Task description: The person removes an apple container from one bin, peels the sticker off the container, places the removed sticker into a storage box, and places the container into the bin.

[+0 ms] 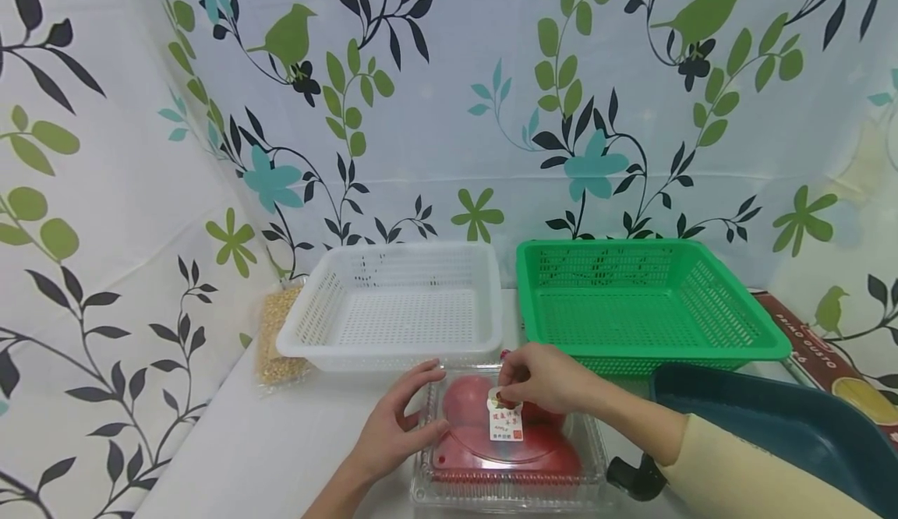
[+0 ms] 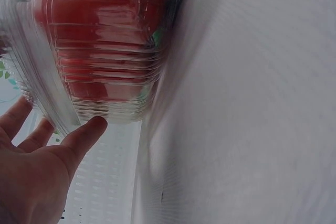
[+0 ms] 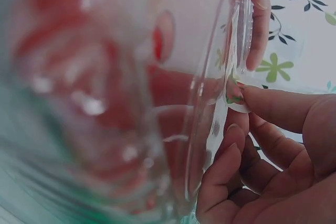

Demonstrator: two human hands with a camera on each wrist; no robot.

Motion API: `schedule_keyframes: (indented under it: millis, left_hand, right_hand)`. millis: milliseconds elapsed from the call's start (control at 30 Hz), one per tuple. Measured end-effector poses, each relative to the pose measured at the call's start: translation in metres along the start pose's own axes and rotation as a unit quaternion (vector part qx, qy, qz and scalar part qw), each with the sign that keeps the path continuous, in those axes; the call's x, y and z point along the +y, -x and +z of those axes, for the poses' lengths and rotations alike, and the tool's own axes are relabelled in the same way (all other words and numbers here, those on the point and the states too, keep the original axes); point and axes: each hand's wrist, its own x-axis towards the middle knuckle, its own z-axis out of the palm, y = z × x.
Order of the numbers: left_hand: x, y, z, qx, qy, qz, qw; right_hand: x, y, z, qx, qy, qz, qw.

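Note:
A clear plastic clamshell box [image 1: 449, 489] of red tomatoes [image 1: 466, 402] stands on the white table, its lid down. A white paper label [image 1: 507, 425] with red print is stuck on top of the lid. My right hand [image 1: 543, 379] pinches the upper end of this label between thumb and finger; the right wrist view shows that end of the label [image 3: 234, 90] lifted slightly off the lid. With fingers spread, my left hand [image 1: 396, 425] touches the box's left side. In the left wrist view the left thumb [image 2: 86, 135] lies against the rim.
Behind the box stand a white basket [image 1: 389, 359] and a green basket [image 1: 631, 357]. A dark blue pan [image 1: 772, 418] lies at the right, its black handle near the box. A bag of yellow grains [image 1: 278, 340] and a brown package [image 1: 807, 347] lie at the sides.

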Motion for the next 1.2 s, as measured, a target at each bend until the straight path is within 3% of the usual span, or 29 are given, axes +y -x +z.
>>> schedule_keyframes:
  millis: [333,600,1033,1200]
  left_hand:
    - [-0.001,0.001,-0.001,-0.004,0.004,0.010,0.9999]
    - [0.000,0.001,0.000,-0.003,0.011,-0.005,0.9999]
    - [0.000,0.001,0.000,-0.003,0.011,-0.001,0.9999]
    - [0.000,0.001,0.000,0.000,0.012,-0.004,0.9999]
  right_hand:
    - [0.006,0.002,-0.003,-0.010,-0.032,-0.025,0.9991]
    - [0.014,0.003,-0.005,-0.016,-0.059,-0.055,0.9966]
    - [0.022,0.007,-0.011,-0.033,-0.121,-0.084,0.9885]
    - [0.024,0.007,-0.012,-0.035,-0.120,-0.090,0.9880]
